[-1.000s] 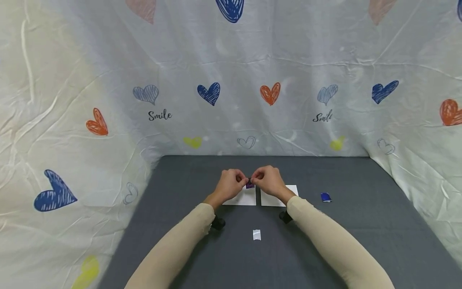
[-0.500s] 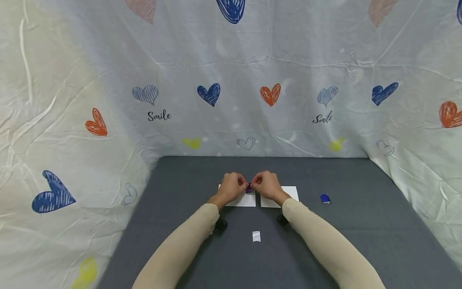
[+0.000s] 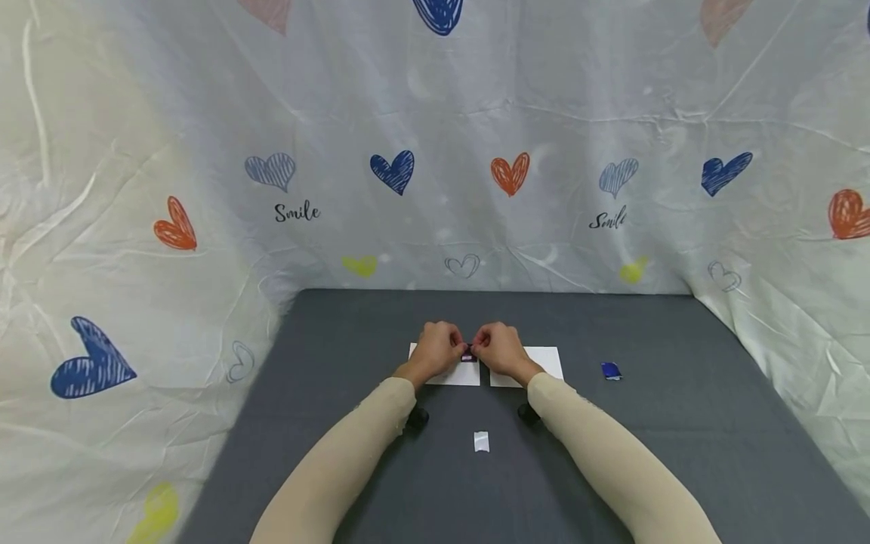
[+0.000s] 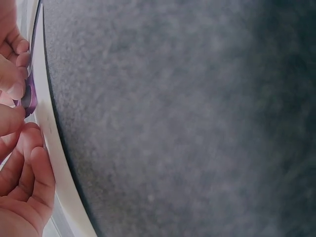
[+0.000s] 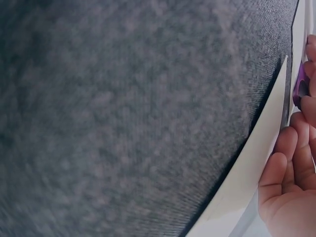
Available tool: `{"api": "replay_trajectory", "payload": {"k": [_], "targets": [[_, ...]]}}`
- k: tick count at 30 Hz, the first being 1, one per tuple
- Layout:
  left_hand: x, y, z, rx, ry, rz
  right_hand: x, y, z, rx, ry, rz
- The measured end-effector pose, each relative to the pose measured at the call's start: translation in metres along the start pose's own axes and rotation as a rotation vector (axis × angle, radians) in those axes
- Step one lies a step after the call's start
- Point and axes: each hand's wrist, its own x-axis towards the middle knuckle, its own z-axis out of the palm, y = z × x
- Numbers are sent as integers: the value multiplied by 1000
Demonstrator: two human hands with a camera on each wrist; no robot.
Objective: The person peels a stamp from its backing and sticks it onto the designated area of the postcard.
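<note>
Over the inner edge of the left white card point(image 3: 462, 376), both hands meet at their fingertips. Between them is a small purple piece with a dark patch point(image 3: 468, 357), which looks like a little packet or wrapper. The left hand point(image 3: 436, 351) pinches its left side with thumb and forefinger, and the right hand point(image 3: 501, 350) pinches the right side. In the left wrist view the purple piece point(image 4: 32, 98) shows between the two sets of fingers, partly covered by them. The right wrist view catches only a sliver of the purple piece point(image 5: 298, 88) beside the fingers.
A second white card point(image 3: 546, 363) lies to the right, split from the first by a narrow gap. Farther right is a small blue packet point(image 3: 611, 371). A small silvery-white piece point(image 3: 481, 442) lies nearer the person on the grey tabletop point(image 3: 381, 483). A heart-print curtain point(image 3: 435, 219) hangs behind.
Both hands have lowered slightly toward the person with the purple piece, which now sits over the left card. Their pinch on it continues. The blue packet and silvery piece stay put.
</note>
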Motion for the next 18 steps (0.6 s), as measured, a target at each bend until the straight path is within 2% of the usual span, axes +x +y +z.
{"api": "replay_trajectory", "payload": {"k": [3,6,10,13,15,18], "targets": [[2,-4,3,-1,3,2,0,-2,2,-22,-4,15],[-2,5,-1,3,-2,5,2,0,3,-16,-3,11],[-4,11,-3,40,0,12,17,28,17,-14,2,-44],[2,1,7,74,1,10,34,54,33,-46,9,-50],[5,-3,11,88,-1,-1,37,57,37,-63,10,-32],[0,5,7,94,-2,-27,36,55,38,-81,26,-25]]}}
